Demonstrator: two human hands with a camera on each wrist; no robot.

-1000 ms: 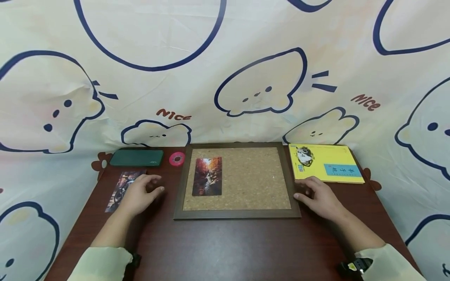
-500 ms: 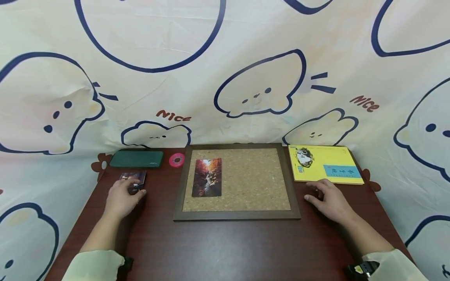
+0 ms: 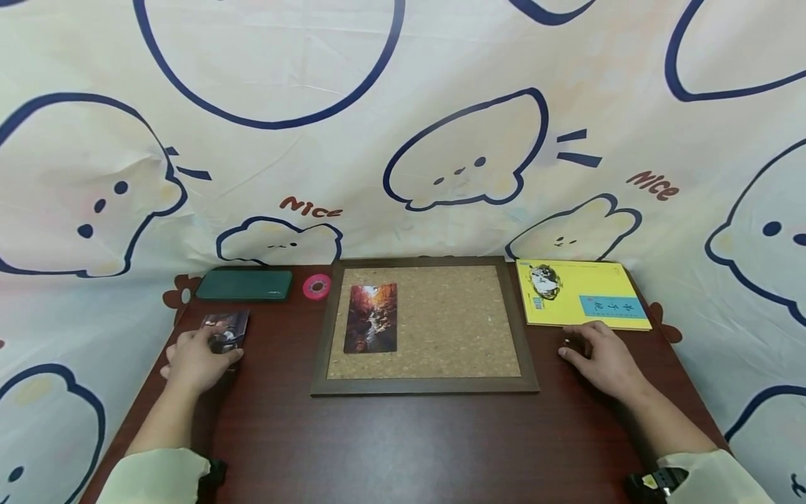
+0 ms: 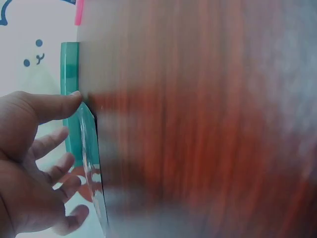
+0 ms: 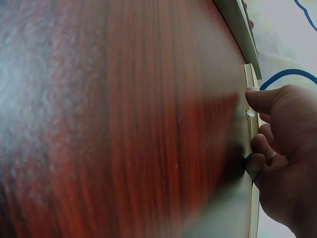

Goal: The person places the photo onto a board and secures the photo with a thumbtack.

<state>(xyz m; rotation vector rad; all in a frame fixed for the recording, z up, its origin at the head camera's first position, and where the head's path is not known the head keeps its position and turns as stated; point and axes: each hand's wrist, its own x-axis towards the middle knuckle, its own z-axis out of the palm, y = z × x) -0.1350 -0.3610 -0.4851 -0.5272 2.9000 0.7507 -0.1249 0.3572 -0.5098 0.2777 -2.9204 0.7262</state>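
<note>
A photo card (image 3: 228, 327) with a dark picture lies at the left of the table, partly hidden under my left hand (image 3: 196, 360). The left thumb (image 4: 72, 100) touches the card's glossy edge (image 4: 91, 148); the other fingers are spread above it. My right hand (image 3: 604, 360) rests by the front edge of the yellow book (image 3: 569, 290), its thumb apart from the bent fingers. A small clear, shiny bit (image 5: 250, 114) shows between them; I cannot tell whether it is held. A framed cork board (image 3: 453, 322) stands between the hands, bearing an autumn-coloured photo card (image 3: 371, 317).
Behind the left hand, a green case (image 3: 244, 285) lies along the back edge. A pink tape roll (image 3: 317, 287) sits between it and the cork board. A printed cloth (image 3: 327, 161) hangs behind and around the dark wooden table (image 3: 390, 448).
My left hand has moved left onto the loose card, which has shifted slightly left in the last half second. The right hand has moved right, away from the board's frame.
</note>
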